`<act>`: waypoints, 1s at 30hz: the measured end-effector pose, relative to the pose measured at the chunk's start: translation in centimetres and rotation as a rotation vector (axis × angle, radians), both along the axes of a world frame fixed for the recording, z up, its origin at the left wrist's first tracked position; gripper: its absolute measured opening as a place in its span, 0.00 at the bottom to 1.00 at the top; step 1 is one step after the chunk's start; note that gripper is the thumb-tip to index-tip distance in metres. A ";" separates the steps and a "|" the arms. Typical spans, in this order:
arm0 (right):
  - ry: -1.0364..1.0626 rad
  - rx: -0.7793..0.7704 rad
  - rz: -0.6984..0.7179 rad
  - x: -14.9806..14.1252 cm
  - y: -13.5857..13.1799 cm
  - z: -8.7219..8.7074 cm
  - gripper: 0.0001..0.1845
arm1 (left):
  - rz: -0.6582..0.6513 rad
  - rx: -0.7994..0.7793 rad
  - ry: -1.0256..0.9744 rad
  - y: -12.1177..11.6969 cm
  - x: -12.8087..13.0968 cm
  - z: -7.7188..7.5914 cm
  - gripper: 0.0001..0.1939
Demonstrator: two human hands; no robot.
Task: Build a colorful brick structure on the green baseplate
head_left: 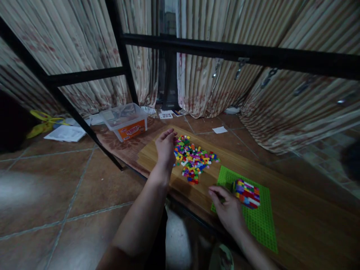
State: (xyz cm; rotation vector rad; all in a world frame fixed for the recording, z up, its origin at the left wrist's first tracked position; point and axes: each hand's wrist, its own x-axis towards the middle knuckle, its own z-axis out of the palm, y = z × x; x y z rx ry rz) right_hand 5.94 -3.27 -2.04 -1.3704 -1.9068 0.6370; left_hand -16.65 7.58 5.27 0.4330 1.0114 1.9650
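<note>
A heap of small coloured bricks (194,159) lies on a low wooden board (157,155). My left hand (166,147) rests at the heap's left edge, fingers curled down onto the bricks; what they pinch, if anything, is hidden. A green baseplate (263,221) lies to the right, carrying a block of stacked coloured bricks (247,193). My right hand (227,210) lies on the baseplate's near-left corner, fingers bent, just left of the block.
A clear plastic tub with an orange label (126,120) stands on the floor behind the board. Papers (66,133) lie at the left. A black metal frame (225,50) crosses overhead, and curtains hang behind. Tiled floor stretches to the left.
</note>
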 end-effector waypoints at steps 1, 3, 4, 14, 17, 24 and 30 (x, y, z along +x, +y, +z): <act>-0.014 0.004 0.005 -1.1 0.7 0.6 0.11 | -0.005 0.004 -0.028 0.0 -0.2 0.1 0.09; -0.044 0.007 0.050 -3.6 2.5 1.7 0.10 | -0.008 0.007 -0.076 -0.1 -0.5 0.4 0.09; -0.067 0.006 0.063 -4.8 3.6 2.2 0.10 | -0.004 0.007 -0.096 -0.1 -0.7 0.5 0.09; -0.604 -0.039 0.009 -10.7 9.9 1.2 0.17 | 0.054 0.020 -0.308 -0.7 -4.2 1.8 0.08; -0.690 -0.091 0.044 -11.2 10.2 1.9 0.19 | 0.012 0.034 -0.354 -0.9 -4.5 1.8 0.08; -0.771 -0.102 0.083 -12.0 10.5 2.9 0.16 | -0.008 0.063 -0.390 -1.1 -4.6 1.6 0.09; -0.586 -0.061 0.064 -10.4 10.4 2.8 0.13 | -0.073 -0.005 -0.257 -1.1 -5.0 1.7 0.06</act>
